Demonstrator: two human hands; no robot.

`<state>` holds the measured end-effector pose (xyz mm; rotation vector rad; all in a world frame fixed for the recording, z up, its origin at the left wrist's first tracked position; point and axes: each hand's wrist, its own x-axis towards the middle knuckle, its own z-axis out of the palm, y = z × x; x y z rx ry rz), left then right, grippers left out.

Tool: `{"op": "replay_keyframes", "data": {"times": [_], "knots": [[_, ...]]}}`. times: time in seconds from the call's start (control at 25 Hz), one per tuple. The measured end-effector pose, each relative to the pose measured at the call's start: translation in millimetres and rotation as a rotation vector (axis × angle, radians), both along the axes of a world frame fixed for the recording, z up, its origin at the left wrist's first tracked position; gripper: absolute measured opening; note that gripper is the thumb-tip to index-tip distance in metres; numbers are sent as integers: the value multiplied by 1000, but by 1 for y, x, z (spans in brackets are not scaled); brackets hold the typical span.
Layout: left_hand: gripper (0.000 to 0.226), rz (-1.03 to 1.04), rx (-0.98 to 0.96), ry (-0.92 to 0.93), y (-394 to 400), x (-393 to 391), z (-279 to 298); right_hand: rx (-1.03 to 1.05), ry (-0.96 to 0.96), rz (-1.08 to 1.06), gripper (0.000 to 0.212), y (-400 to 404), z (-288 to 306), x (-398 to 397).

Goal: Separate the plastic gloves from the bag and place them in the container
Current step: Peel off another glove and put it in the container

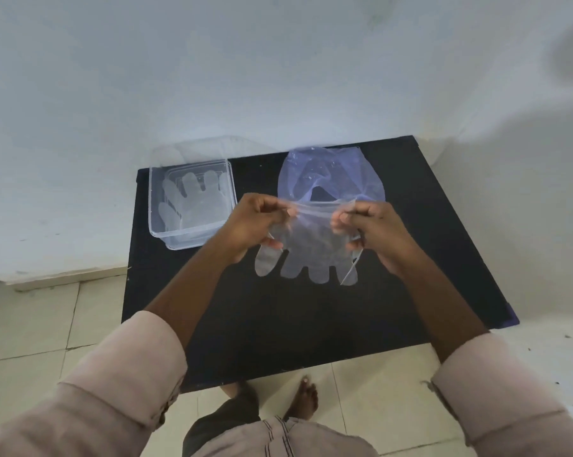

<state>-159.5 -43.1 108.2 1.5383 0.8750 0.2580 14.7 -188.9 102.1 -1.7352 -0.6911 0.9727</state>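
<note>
Hands grip a thin transparent plastic glove (306,249) at its cuff edge: left hand (255,222) pinched shut on the left corner, right hand (371,230) pinched shut on the right corner. Glove fingers hang below both grips, over the black rectangular mat (410,225). Behind lies the bluish translucent plastic bag (331,174). Left of it, the clear square plastic container (192,206) holds another glove (192,204).

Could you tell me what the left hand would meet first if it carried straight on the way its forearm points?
Probably the purple-tinted bag on the black board, just beyond the left hand, whose grip, like the right hand's, pinches the glove. Depth is unclear; it might pass above the bag.
</note>
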Motion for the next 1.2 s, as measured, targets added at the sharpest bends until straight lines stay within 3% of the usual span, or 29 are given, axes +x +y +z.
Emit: {"op": "replay_keyframes", "data": {"times": [0.2, 0.4, 0.56, 0.64, 0.8, 1.0, 1.12, 1.2], "knots": [[22, 129, -138, -170, 16, 0, 35, 33, 86, 14, 13, 31, 40, 4], [21, 161, -74, -219, 32, -2, 63, 12, 69, 50, 10, 46, 47, 3], [20, 185, -28, -214, 41, -8, 74, -147, 61, 91, 10, 45, 35, 5], [20, 191, -13, -202, 44, -11, 75, -177, -18, 115, 24, 44, 35, 4], [20, 186, -5, -194, 47, -15, 75, 45, -13, 50, 46, 56, 54, 2], [18, 184, -8, -206, 56, -22, 74, 82, 136, 105, 33, 85, 68, -7], [16, 176, -37, -214, 74, -36, 70, 132, 183, 27, 11, 105, 66, -20], [14, 172, -71, -225, 94, -50, 66, 146, 194, -7, 7, 122, 65, -31]]}}
